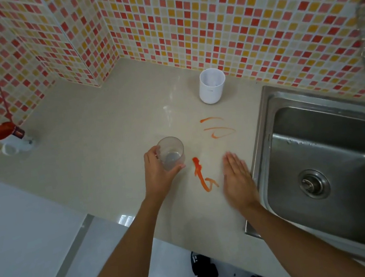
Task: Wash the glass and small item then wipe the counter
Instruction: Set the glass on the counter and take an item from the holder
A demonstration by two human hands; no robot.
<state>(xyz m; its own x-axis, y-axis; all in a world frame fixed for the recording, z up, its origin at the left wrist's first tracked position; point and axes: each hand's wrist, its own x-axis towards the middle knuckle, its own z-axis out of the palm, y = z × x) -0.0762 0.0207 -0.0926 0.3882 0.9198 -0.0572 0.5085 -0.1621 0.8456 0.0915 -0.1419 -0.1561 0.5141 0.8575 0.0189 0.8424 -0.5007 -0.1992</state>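
We have the glass in our left hand, the sink waiting off to the right.

Our left hand (158, 177) curls round the clear glass (171, 153) at its lower wall, upright on the table (99, 154); we judge it light, rigid, breakable and slick once wet, so a full wrap round the middle suits best. Red smears (202, 177) lie between our hands. Our right hand (238, 182) is flat, fingers together, holding nothing, just beside the sink (335, 163).
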